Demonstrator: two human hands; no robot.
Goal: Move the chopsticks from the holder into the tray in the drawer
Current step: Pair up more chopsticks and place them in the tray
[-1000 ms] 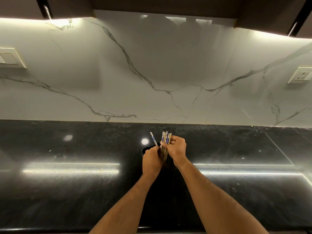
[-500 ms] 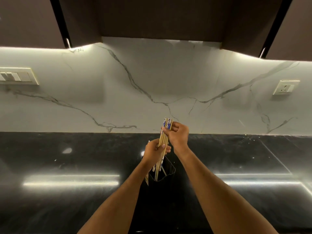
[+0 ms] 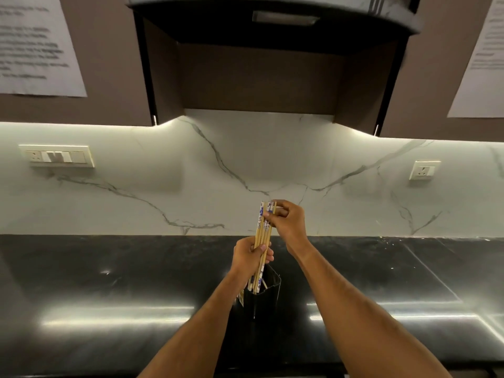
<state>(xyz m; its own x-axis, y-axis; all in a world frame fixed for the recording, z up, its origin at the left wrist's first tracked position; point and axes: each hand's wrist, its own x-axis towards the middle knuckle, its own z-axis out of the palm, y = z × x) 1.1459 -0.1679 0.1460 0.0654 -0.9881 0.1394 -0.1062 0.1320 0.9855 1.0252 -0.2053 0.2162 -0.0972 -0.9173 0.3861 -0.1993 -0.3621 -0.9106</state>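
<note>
Left hand [image 3: 249, 256], right hand [image 3: 286, 222] gripping chopsticks [image 3: 262, 236]

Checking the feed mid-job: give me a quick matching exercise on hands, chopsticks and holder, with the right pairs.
Things:
1. left hand
2. right hand
3. chopsticks
4. holder

States:
A. pinches the patterned top ends
B. black, standing on the counter
C. bundled, tips still at the holder's mouth
D. wrapped around the bundle's middle

Pairs: 1-D, 2-A, 3-C, 4-B

One head-worn wide-angle view, facing forward and slightly down, close above the black countertop [image 3: 109, 282].
</note>
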